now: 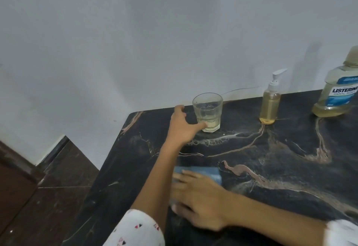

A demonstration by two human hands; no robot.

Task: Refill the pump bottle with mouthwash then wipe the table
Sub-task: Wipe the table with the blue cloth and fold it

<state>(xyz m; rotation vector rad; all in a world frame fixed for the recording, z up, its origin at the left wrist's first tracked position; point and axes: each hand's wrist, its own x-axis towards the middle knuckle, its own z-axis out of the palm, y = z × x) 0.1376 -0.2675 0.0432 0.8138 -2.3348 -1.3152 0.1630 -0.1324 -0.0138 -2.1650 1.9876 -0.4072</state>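
On the dark marbled counter (290, 168), near its front, the right hand (199, 201) lies flat, fingers (186, 174) straight and spread, pressing a blue cloth (205, 173); the hand is blurred, and it hides most of the cloth. What shows of the cloth is a pale blue strip beyond the fingertips, its long edge running left to right across the counter. The right forearm comes in from the lower right, with a white sleeve at the frame's edge.

Farther back, the left hand (182, 127) reaches to a clear glass tumbler (207, 112), its thumb touching the base and the other fingers loosely curved and apart from the glass on its left side, so it does not grip the tumbler. The tumbler stands upright with a little pale yellow liquid at the bottom.

To the right of it, well apart, the pump bottle (270, 104) stands upright near the wall, clear, nearly full of yellow liquid, its white pump spout pointing right. Beyond it, at the right edge, stands the mouthwash bottle (337, 92), upright, with a blue label and a low level of yellowish liquid.
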